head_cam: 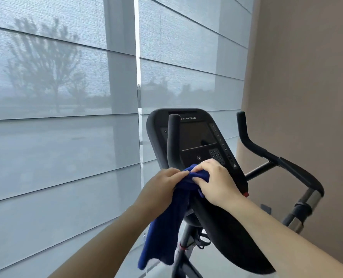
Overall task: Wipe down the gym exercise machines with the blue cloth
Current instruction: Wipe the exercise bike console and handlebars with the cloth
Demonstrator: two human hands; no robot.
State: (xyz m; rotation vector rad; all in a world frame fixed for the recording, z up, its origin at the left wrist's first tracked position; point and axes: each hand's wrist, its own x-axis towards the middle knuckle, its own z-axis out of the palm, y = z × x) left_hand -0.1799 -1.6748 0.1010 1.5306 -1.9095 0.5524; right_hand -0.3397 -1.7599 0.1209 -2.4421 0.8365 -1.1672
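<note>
two bare forearms come in from the bottom edge, one per side, meeting mid-frame. l hand [162,185] has fingers curled, pinching the bunched top of 1 blue cloth [166,227]; r hand [216,183] is curled over the same bunch from the other side, thumb tucked low, fingertips on the fabric. so both hands grip the 1 cloth, close together. cloth's bunched end sits against the lower edge of the console [194,117], at the foot of the l bar [173,137]; the rest hangs down under the l wrist, in front of the frame post [180,259]. 1 machine in view: a black bike [258,169] w/ 1 console marked "star trac", 1 dark screen [194,135] and 1 keypad [217,156] just above the r hand's knuckles. 2 upright bar ends: the l one crosses in front of the console, the r bar [244,133] stands well apart to the right and runs down to a padded bend w/ 2 silver sections [311,199]. 1 small red tab [246,194] shows beside the r wrist at the console's bottom corner. 1 wide black curved part [232,237] lies under the r forearm; can't tell what it is. behind: 2 sheer blinds [56,147] w/ a bright gap between, trees dim through them; 1 tan wall [306,77] at right.
</note>
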